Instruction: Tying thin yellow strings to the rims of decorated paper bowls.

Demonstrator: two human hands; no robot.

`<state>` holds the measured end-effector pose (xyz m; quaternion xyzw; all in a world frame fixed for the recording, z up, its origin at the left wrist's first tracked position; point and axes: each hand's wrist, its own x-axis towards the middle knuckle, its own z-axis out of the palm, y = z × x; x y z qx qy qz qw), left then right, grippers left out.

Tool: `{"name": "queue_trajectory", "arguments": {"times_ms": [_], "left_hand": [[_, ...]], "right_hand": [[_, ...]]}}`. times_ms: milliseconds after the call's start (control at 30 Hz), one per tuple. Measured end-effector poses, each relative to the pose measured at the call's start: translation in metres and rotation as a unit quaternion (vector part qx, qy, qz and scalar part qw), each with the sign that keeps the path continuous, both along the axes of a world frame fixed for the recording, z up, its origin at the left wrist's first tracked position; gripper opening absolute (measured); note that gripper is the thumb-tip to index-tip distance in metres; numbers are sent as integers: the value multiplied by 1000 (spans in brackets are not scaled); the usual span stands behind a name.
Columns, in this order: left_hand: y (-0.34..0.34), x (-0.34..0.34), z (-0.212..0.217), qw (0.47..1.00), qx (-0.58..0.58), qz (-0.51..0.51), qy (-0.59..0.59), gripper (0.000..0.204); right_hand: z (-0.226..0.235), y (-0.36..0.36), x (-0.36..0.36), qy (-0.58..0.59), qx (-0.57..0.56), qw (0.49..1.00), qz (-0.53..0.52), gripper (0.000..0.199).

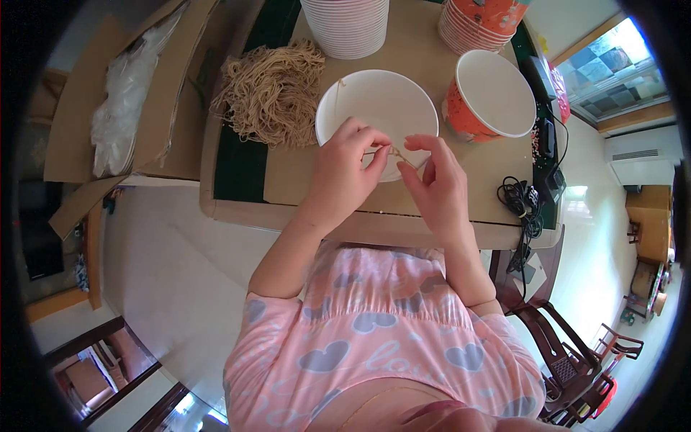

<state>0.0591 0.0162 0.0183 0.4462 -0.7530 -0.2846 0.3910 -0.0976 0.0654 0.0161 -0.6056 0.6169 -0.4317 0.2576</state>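
A white paper tub [378, 90] stands in front of me with its round mouth facing up. A thin beige cord [398, 153] crosses its near rim and looks looped or knotted there. My left hand [344, 171] pinches this cord between thumb and fingertips. Close by on the right, my right hand [439, 183] has its thumb and index finger apart around the cord's loose part, the thumb near or touching it. Another bit of cord [340, 88] shows at the tub's far left rim. Beside the tub on the left lies a tangled heap of beige cords [277, 93].
Nested white tubs [347, 29] and orange-patterned tubs [475, 29] stand at the back. A single orange tub [497, 93] sits right. Black cables [522, 201] hang over the table's right edge. An open cardboard box [162, 86] with clear plastic stands left. Wooden chairs [568, 353] are lower right.
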Motion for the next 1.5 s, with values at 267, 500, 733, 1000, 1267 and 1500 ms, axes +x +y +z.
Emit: {"name": "queue_trajectory", "arguments": {"times_ms": [267,500,733,1000,1267,1500], "left_hand": [[2,1,-10,1000,-16,10,18,11],[0,-1,-14,999,-50,13,-1,11],[-1,-6,-19,998,-55,23,-1,11],[2,-4,-15,999,-16,32,39,12],[2,-3,-17,998,-44,31,27,13],[2,-3,-16,998,-36,41,29,14]], "right_hand": [[-1,-12,-3,38,13,999,17,15],[-2,-20,-4,47,36,998,30,9],[-9,-24,-1,46,41,998,21,19],[24,-10,1,57,-17,998,8,31],[7,-20,6,77,44,996,24,15],[7,-18,9,96,10,995,26,11]]}}
